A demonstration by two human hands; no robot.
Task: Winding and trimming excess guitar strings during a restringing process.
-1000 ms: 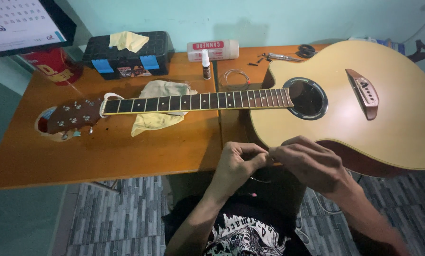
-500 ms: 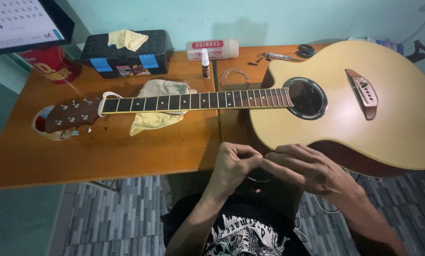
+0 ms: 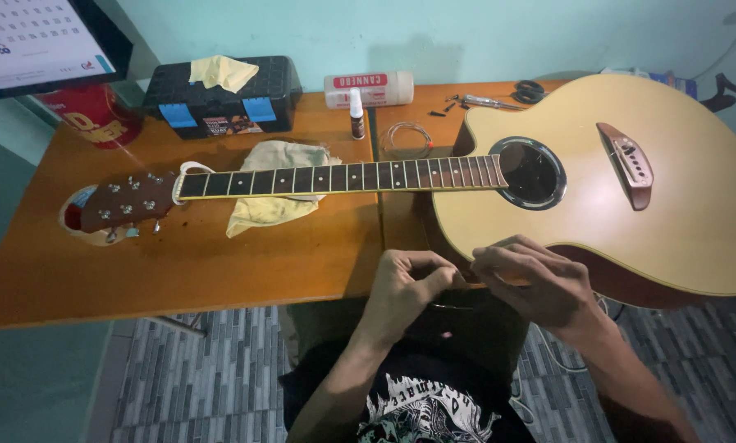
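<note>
Far left on the orange-brown wooden counter point(image 3: 179, 271): a red cylindrical tin point(image 3: 93, 115) under a dark-framed wall calendar point(image 3: 32, 37), then a black plastic toolbox with blue latches point(image 3: 224, 98) with a yellow rag on its lid. The natural-finish acoustic guitar point(image 3: 630, 205) lies flat across the counter, its dark red-brown headstock point(image 3: 126, 205) to the left on a round pad and its neck resting over a crumpled yellow cleaning cloth point(image 3: 274, 197). No strings show on the fretboard. Behind the neck stand a small dropper bottle with a white cap point(image 3: 356, 115) and a white cylinder with a red label point(image 3: 368, 89); just right of them lies a coiled thin wire string point(image 3: 407, 135), with small tools and dark scissors point(image 3: 532, 89) further right.

Below the counter edge, over the lap, the left hand point(image 3: 405, 291) is pinched closed, thumb against fingers, and the right hand point(image 3: 536, 283) is curled closed opposite it. A thin guitar string point(image 3: 454, 306), barely visible, appears to run between them, near the guitar's lower side; the exact grip is too small to tell.

Step in hand, by judgement: the person is working a string with both hands, probably uncoiling or straightening it. The next move likely calls for keeping the string taut and unkinked, then bringing one end up to the brown wooden bridge point(image 3: 630, 164).
</note>
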